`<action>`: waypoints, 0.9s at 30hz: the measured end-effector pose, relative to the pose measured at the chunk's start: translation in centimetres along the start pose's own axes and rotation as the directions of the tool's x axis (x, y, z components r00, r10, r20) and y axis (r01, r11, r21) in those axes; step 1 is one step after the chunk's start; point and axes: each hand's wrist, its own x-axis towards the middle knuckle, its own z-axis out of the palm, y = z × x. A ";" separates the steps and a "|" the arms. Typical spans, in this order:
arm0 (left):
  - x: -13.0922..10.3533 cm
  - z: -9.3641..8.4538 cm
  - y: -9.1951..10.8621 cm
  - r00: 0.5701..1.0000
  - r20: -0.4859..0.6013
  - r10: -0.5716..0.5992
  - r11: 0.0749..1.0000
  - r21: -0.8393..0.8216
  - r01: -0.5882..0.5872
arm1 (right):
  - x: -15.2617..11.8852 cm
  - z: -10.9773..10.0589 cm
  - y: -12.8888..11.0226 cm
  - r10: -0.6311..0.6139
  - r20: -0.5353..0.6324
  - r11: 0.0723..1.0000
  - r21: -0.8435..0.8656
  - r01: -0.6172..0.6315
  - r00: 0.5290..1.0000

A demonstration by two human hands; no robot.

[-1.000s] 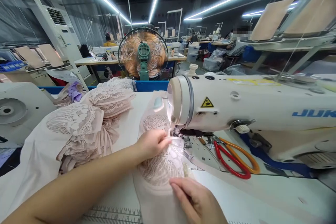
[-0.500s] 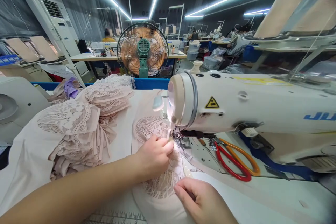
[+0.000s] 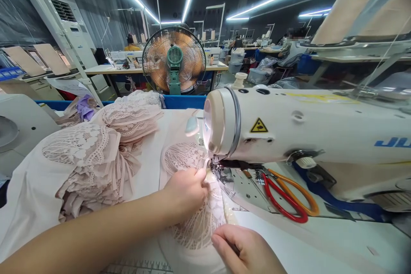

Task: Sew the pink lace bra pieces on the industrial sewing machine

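A pale pink lace garment piece (image 3: 201, 227) lies under the needle area of a white sewing machine (image 3: 276, 124). My left hand (image 3: 188, 190) pinches its fabric just left of the presser foot, fingers closed, a narrow strap looping up beside the fingertips. Lower down, my right hand (image 3: 245, 248) grips the garment's right edge between thumb and bent fingers. From the presser foot a thin light band (image 3: 253, 205) runs off to the right.
Red-handled scissors (image 3: 284, 201) and an orange-handled tool (image 3: 298, 192) lie on the machine bed. Stacked lace pieces (image 3: 93, 171) fill the left side. A ruler (image 3: 138, 265) shows at the front edge. Behind stand a large fan (image 3: 174, 60) and other workstations with people.
My left hand's fingers have curled in and shifted slightly near the presser foot. The garment has moved a little. My right hand is almost where it was, slightly lower.
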 end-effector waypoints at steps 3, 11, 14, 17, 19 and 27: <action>0.1 -0.2 0.1 0.999 0.046 0.015 1.000 0.007 -0.015 | 0.2 -0.4 -0.1 -0.006 0.010 1.000 -0.006 0.007 1.000; 0.6 0.0 -0.3 0.995 0.080 0.066 0.996 -0.068 -0.061 | 0.6 -1.1 1.0 0.078 -0.031 0.995 0.057 -0.076 0.996; 0.7 0.0 -0.5 0.993 0.092 0.074 0.992 -0.110 -0.064 | 0.6 -1.0 1.2 0.099 -0.025 0.995 0.031 -0.098 0.995; 0.6 -0.3 -0.5 0.994 0.095 0.058 0.992 -0.117 -0.046 | 0.7 -1.1 0.9 0.113 0.008 0.990 0.084 -0.114 0.994; 0.6 -0.6 -0.5 0.993 0.105 0.046 0.993 -0.112 -0.034 | 0.8 -1.3 0.6 0.126 0.031 0.984 0.122 -0.129 0.992; 0.3 -0.7 -0.1 0.998 0.021 0.064 0.995 -0.072 -0.062 | 0.6 -1.4 0.2 0.146 0.045 0.979 0.136 -0.151 0.988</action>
